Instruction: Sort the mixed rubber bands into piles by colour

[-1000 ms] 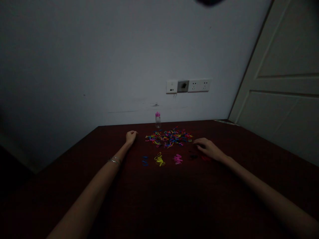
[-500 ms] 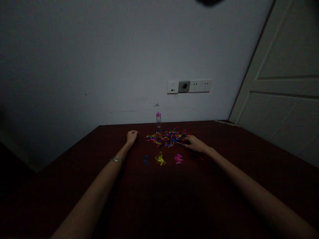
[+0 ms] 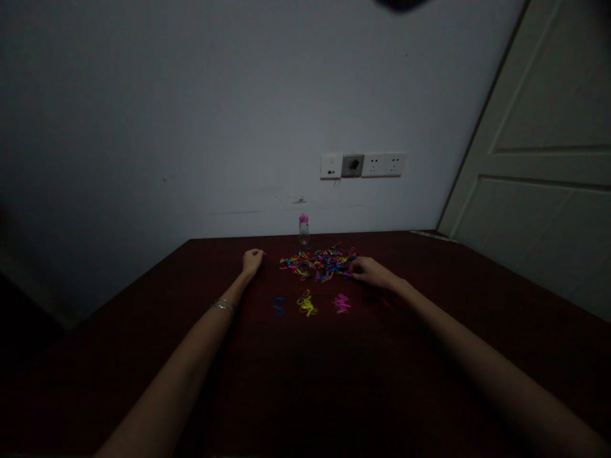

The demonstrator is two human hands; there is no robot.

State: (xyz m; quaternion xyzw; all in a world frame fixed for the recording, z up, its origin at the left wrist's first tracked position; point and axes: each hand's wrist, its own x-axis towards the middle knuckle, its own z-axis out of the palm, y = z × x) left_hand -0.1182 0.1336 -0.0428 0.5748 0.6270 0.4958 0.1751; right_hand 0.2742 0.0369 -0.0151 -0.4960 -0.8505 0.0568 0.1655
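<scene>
I am looking from far off at a dark red-brown table [image 3: 296,375], and the light is very dim. Its far edge sits by a pale wall [image 3: 191,114] with a row of sockets [image 3: 383,165] on it. A light-coloured door [image 3: 544,152] is past the table's right edge. A clear bottle [image 3: 304,233] with a pink top stands up near the middle of the far edge. Just on my side of it, a big messy pile of little coloured bands [image 3: 324,262] is spread out. Nearer to me lie small bunches in a row: blue bands [image 3: 279,306], then yellow bands [image 3: 307,305], then pink bands [image 3: 341,303]. Some red bits [image 3: 384,301] lie in the shade by my right wrist. My left hand [image 3: 252,261] rests left of the pile, toward the far left corner, with a shiny bracelet [image 3: 223,306] around the wrist. Its fingers curl in, and I cannot tell if they hold anything. My right hand [image 3: 375,273] reaches to the pile's right end, back up. Its fingers bend down close to the thumb, but I cannot tell if a band is pinched there.
</scene>
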